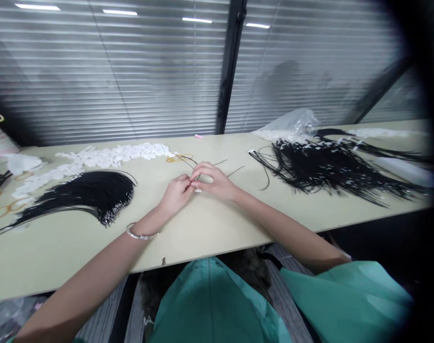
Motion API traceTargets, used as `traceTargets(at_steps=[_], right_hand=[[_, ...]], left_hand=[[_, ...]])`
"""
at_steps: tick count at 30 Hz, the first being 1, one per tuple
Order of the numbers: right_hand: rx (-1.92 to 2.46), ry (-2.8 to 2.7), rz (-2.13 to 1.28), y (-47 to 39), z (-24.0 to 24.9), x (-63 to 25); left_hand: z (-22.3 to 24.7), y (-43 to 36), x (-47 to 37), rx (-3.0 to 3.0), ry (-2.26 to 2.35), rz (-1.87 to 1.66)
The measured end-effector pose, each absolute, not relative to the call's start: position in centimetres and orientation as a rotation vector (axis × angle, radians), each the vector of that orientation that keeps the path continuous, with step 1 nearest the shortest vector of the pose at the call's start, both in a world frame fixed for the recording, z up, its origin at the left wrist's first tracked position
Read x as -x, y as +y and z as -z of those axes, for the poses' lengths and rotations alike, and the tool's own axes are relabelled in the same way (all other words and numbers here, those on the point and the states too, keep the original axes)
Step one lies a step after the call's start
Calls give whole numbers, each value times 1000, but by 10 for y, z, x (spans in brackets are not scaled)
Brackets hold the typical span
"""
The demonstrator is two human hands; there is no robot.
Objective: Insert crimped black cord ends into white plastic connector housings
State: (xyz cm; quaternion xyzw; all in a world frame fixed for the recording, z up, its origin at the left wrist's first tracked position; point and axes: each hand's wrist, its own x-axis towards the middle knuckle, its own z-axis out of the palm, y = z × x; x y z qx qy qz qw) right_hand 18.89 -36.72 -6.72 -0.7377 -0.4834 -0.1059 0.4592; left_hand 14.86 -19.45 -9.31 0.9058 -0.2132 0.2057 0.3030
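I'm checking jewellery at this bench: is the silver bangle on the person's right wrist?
No, the silver bangle encircles the left forearm near the wrist, behind the left hand.

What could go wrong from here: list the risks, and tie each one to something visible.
1. The thin black strands at the fingertips of the left hand and right hand have loose ends sticking out; they could slip or cross.
2. The silver bracelet is near the shiny ends of the black bundle and might snag them if it swings that way.
3. Strands overlap in the black heap on the right, so pulling one could drag others.
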Motion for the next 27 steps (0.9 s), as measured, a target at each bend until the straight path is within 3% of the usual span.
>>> traceTargets(at_steps=[17, 27], right_hand=[[1752, -960, -84, -368, 67, -190], [1733, -941, -104, -367, 74, -197]], left_hand=[[92, -198, -145, -2329, -559, -457], [90, -199, -144, -2322, -533, -459]])
